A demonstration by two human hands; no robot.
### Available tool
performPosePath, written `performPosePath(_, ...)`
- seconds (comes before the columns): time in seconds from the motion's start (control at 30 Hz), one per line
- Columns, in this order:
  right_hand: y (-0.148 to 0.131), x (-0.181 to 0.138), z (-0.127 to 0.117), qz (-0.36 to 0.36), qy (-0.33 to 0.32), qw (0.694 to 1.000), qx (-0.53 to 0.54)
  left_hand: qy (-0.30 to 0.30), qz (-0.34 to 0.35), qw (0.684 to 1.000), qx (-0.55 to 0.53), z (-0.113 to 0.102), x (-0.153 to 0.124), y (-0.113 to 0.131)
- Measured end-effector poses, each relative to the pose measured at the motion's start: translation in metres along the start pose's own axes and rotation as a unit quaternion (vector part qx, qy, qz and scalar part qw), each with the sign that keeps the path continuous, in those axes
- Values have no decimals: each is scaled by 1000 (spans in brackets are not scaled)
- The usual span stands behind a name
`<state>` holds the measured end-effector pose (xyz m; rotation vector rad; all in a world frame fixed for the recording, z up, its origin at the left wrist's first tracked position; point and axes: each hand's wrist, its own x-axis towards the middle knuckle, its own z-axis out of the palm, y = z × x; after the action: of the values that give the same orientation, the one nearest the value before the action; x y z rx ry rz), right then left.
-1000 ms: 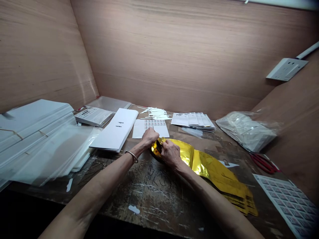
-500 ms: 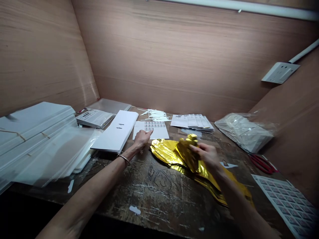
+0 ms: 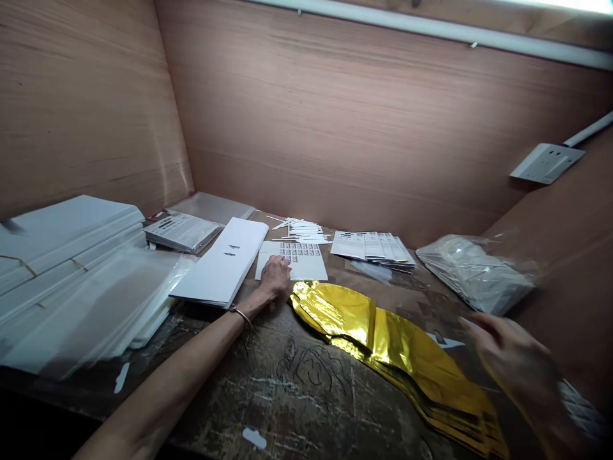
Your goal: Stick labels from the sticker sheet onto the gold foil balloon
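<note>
My left hand rests at the near left of a white sheet of small printed stickers, its fingers curled down against it. Whether something is pinched under those fingertips is hidden. To its right lies a fanned stack of flat gold foil balloons, running toward the front right. My right hand is beyond the stack's right side, blurred by motion, with its fingers drawn together. A yellow edge shows along its underside; I cannot tell whether it grips anything. Close to its fingertips is a white triangular piece.
White card stacks and clear plastic sleeves cover the left. At the back are white strips and printed leaflets. A clear bag of white items sits at right. White scraps lie near the front edge.
My right hand has moved right and toward me, away from the stack where it held crumpled gold foil. My left index finger, stretched before, is now curled. The view has shifted slightly.
</note>
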<state>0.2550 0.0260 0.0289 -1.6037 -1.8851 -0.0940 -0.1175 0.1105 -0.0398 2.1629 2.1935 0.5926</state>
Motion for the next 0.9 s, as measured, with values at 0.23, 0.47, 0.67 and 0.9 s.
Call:
performPosePath(0.23, -136, 102, 145, -162, -191, 967, 39, -69, 99, 993, 16, 22, 4, -6)
performPosePath(0.47, -161, 125, 237, -188, -265, 941, 96, -74, 139, 987, 28, 18, 2, -1)
performPosePath(0.67, -150, 121, 236, -211, -239, 944, 90, -62, 199, 976, -59, 16, 12, -4)
performPosePath(0.9, -144, 120, 235, -225, -238, 939, 102, -36, 222, 973, -57, 30, 13, -14)
